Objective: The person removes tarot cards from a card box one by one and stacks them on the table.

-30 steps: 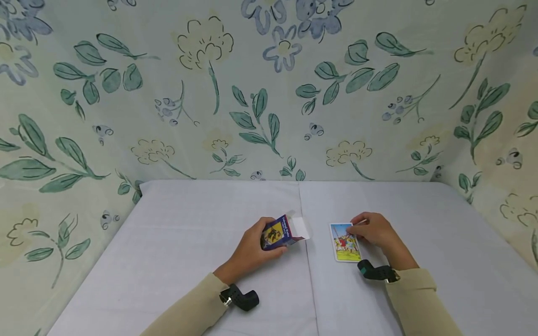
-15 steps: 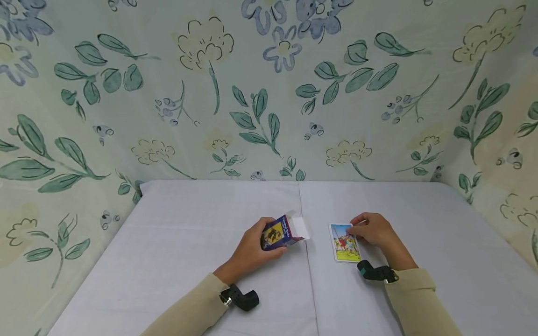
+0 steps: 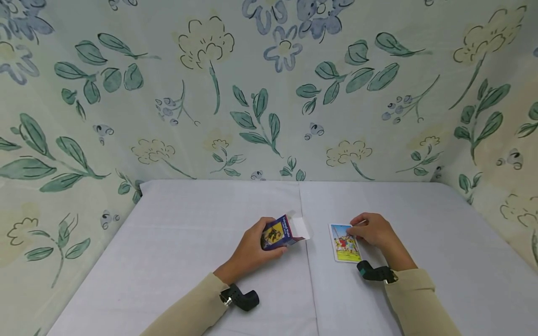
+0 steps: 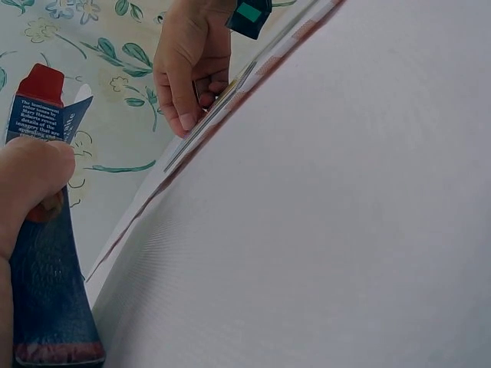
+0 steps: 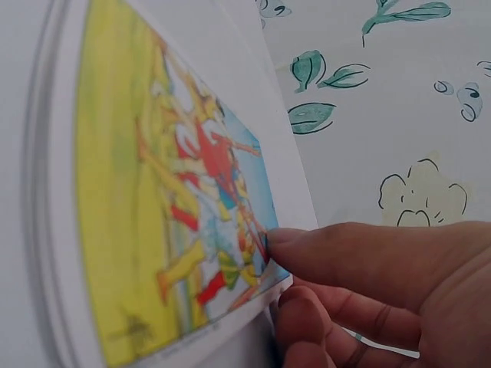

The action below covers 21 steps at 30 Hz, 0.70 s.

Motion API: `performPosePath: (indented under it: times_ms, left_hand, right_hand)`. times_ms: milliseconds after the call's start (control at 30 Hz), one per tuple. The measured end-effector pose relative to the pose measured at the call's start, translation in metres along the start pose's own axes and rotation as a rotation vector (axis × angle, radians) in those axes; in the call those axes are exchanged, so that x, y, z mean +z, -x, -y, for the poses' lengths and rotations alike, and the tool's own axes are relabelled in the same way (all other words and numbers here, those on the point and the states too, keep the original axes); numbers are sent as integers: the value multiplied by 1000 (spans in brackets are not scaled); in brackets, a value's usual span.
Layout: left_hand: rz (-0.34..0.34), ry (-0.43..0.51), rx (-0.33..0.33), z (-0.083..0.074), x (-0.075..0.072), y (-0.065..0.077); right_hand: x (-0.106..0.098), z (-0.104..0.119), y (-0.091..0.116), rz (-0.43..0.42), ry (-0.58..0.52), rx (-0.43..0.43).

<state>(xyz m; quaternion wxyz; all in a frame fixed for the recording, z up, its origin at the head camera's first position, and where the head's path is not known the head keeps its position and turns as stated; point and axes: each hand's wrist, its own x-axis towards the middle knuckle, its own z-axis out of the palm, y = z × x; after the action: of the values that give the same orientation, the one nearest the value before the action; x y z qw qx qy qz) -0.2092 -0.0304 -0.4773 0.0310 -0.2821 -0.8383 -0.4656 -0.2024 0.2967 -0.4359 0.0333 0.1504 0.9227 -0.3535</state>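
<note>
My left hand grips a dark blue tarot card box with a yellow picture panel. Its end flap stands open, pointing right; the left wrist view shows the thumb across the box. To the right, tarot cards lie face up in a thin stack on the table, the top one showing figures with staffs over yellow ground. My right hand pinches the stack's right edge. Seen from the right wrist, the thumb presses on the picture of the cards, with the other fingers curled at the edge.
A white cloth covers the table, with a crease running down between box and cards. Behind and at the sides hangs a floral curtain. Each wrist wears a black camera strap, the left band resting close above the cloth.
</note>
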Motion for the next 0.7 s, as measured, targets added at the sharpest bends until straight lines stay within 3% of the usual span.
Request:
performPosePath:
  times_ms: [367, 700]
  left_hand:
    - [-11, 3, 44, -1, -4, -2]
    - [-9, -19, -7, -3, 1, -2]
  right_hand:
    - [-7, 7, 2, 15, -22, 36]
    - [-12, 11, 12, -5, -24, 9]
